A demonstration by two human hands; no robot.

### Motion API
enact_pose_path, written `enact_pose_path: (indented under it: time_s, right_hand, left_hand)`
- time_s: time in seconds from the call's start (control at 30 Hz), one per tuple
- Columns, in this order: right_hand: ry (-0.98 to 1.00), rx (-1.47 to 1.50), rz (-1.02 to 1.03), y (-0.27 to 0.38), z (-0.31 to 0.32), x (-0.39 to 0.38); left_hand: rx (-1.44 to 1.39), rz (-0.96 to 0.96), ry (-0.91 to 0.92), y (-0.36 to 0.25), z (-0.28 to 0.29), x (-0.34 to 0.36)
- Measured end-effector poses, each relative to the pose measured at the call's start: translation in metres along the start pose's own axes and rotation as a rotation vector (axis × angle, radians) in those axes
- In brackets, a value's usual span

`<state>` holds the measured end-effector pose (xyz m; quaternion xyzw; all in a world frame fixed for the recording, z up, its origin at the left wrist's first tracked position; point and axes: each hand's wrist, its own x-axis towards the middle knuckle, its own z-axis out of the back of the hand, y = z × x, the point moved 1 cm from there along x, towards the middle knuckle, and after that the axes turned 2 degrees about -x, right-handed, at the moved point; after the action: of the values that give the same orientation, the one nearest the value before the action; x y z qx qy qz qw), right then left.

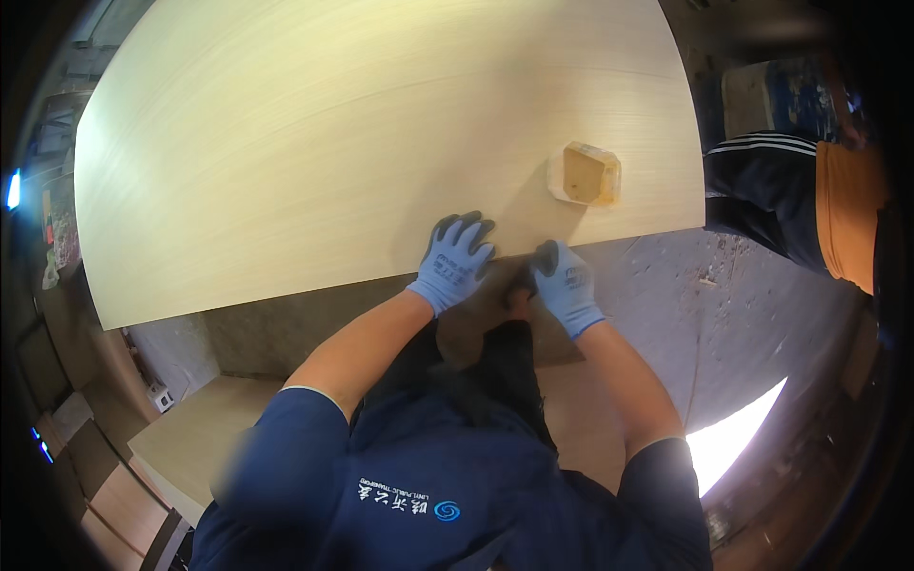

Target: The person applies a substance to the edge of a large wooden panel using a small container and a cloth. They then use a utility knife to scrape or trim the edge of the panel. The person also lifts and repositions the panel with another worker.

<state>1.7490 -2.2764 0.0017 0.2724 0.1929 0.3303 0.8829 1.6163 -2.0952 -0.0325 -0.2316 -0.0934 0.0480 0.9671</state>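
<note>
A large pale wooden panel (314, 124) lies in front of me. My left hand (455, 249), in a light blue glove with dark fingertips, rests on its near edge, fingers apart over the top. Just to its right, my right hand (562, 281), gloved alike, is closed at the same edge, with its fingers curled downward; what they grip is hidden. A squarish translucent tub (585, 173) with yellowish contents sits on the panel above my right hand.
Another person in dark striped trousers and orange (847, 209) is at the right beside the panel. Lower wooden boards (186, 447) lie at the left below me. A grey floor (657, 295) shows at the right, with dark clutter along the far left.
</note>
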Motion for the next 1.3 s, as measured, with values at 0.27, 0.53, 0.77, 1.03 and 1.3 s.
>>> enact_pose_path:
  time_s: [0.27, 0.53, 0.77, 1.03, 1.3]
  right_hand:
    - [0.208, -0.216, 0.242, 0.001, 0.005, 0.01]
    - [0.118, -0.266, 0.225, 0.003, -0.017, 0.019]
    - [0.224, -0.369, 0.169, 0.012, -0.014, 0.024]
    - [0.166, -0.348, 0.229, 0.007, -0.018, 0.022]
    - [0.235, -0.295, 0.31, 0.0, -0.018, 0.026]
  left_hand:
    - [0.001, -0.049, 0.006, -0.003, 0.002, 0.009]
    - [-0.021, -0.046, -0.023, -0.002, 0.002, 0.012]
    - [-0.036, -0.062, -0.003, 0.0, 0.006, 0.009]
    - [-0.002, -0.074, -0.028, -0.003, 0.001, 0.007]
    - [-0.015, 0.074, -0.029, -0.02, 0.011, 0.005]
